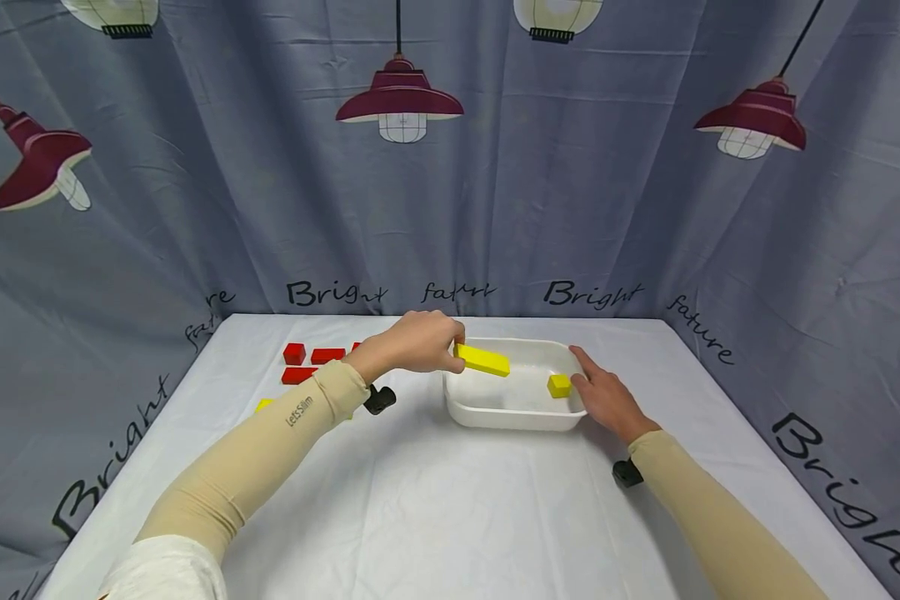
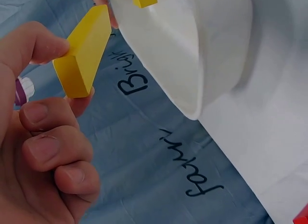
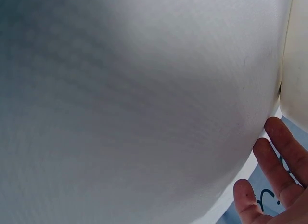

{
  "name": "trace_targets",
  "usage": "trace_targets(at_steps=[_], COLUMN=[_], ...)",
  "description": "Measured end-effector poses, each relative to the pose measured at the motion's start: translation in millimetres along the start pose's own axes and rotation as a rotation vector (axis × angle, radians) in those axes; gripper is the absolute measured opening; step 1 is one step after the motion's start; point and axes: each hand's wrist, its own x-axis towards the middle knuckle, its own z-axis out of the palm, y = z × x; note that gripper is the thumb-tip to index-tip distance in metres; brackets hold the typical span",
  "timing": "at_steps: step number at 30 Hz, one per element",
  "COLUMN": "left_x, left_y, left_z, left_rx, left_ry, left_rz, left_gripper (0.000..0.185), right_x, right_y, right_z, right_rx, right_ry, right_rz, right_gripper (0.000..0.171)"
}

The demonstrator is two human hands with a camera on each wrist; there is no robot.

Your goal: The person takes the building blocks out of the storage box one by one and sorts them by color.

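My left hand (image 1: 423,342) pinches a long yellow block (image 1: 483,360) by one end, between thumb and fingers. The block is held above the left part of a white plastic tub (image 1: 513,419). In the left wrist view, the yellow block (image 2: 84,55) tilts, and the other fingers curl beneath it. A yellow cube (image 1: 559,386) lies inside the tub near its right side. My right hand (image 1: 609,398) holds the tub's right rim, its thumb over the edge. In the right wrist view, some fingers (image 3: 281,154) extend beside the tub; the thumb is hidden.
Left of the tub on the white table (image 1: 435,517) lie a red cube (image 1: 294,354), a red bar (image 1: 328,356) and other red pieces. A yellow piece (image 1: 264,404) is partly hidden by the left forearm. A grey-blue printed curtain (image 1: 450,217) surrounds the table.
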Motion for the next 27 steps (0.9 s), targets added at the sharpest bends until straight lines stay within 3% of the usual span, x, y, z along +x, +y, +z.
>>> trace_targets(at_steps=[8,16,22,27], left_x=[-31.1,-58.6,-77.0,-92.0], left_y=[-16.9,-38.2,-55.4,-70.5], left_z=[-1.9,-2.1,-2.0,0.0], left_rx=[-0.036,-0.105,-0.227,-0.35], left_ry=[0.025,0.028,0.02,0.007], left_rz=[-0.013,-0.079,-0.148,-0.162], left_gripper=[0.026,0.025,0.027,0.025], right_x=[-1,0,0,-1], right_y=[-1,-1,-2,-2], right_z=[0,0,-1,-1], right_rx=[0.006,-0.001,-0.001,-0.002], right_ry=[-0.005,-0.005,-0.001,0.001], right_rz=[0.01,0.006,0.002,-0.001], right_gripper=[0.062,0.062,0.062,0.062])
